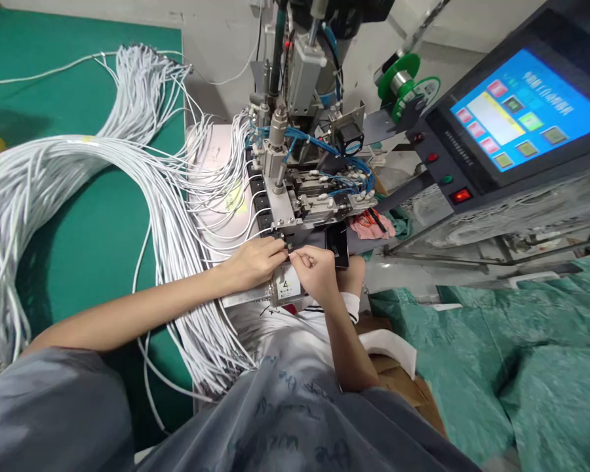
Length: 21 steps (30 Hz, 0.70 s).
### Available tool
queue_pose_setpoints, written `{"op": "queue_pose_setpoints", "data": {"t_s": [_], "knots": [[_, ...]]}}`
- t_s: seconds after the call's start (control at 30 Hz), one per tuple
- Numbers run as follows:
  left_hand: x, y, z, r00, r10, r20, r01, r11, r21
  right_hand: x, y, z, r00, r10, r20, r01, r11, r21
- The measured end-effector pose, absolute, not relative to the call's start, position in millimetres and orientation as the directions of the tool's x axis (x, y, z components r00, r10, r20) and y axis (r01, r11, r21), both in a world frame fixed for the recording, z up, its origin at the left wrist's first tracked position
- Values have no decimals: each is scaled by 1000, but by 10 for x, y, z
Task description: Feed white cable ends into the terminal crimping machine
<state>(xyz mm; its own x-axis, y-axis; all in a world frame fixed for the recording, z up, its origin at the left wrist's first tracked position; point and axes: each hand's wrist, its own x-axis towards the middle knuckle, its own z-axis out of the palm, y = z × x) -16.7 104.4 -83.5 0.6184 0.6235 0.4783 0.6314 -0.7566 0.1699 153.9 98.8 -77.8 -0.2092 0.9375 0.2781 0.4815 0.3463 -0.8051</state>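
While both hands meet at the front lip of the small bench machine [295,196], we have a white cable end [289,247] pinched between them, right at the mouth of the fixture. Our left hand [255,261] comes in flat from the left, fingertips narrowed onto the wire just where it enters the metal block. Our right hand [317,269] is curled tight, thumb and forefinger closed on the same tiny end from the other side; whether it also grips a connector piece is too small to tell.

As we judge it, doing this well means keeping the wire straight and level with the slot, both pinches close to the tip so it cannot buckle, and fingers clear of the moving head above.

Just below the hands sits a silver block with a yellow warning label [288,284]. To the left, the big bundle of white cables [78,190] sweeps across the green mat [103,249] and drapes past our left forearm. Blue air hoses [324,147] loop over the mechanism, a green reel [404,73] stands behind it, and a touchscreen panel [526,111] glows blue at the right, above crumpled green sheeting [521,367].
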Motion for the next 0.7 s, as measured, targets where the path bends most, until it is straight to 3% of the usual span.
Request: {"op": "queue_pose_setpoints", "data": {"t_s": [0.17,0.23,0.3,0.47,0.57,0.7], "knots": [[-122,1018,-817,436,807,398,562,-589,580,1454,1008,-869,-60,923,379,365,374,-853],[-119,1025,-813,461,811,361,513,-575,638,1437,999,-924,-6,925,379,358,356,-863],[-130,1052,-811,534,784,316,544,-605,581,1476,1019,-996,0,947,323,362,301,-882],[-158,1156,-785,618,784,58,742,-607,285,1683,1196,-1231,-37,997,65,297,73,-952],[-143,1187,-770,631,776,0,754,-613,238,1722,1297,-1334,-87,994,-60,215,-40,-976],[-125,1194,-779,650,760,-10,745,-635,206,1673,1370,-1375,-143,983,-115,132,-96,-987]]}}
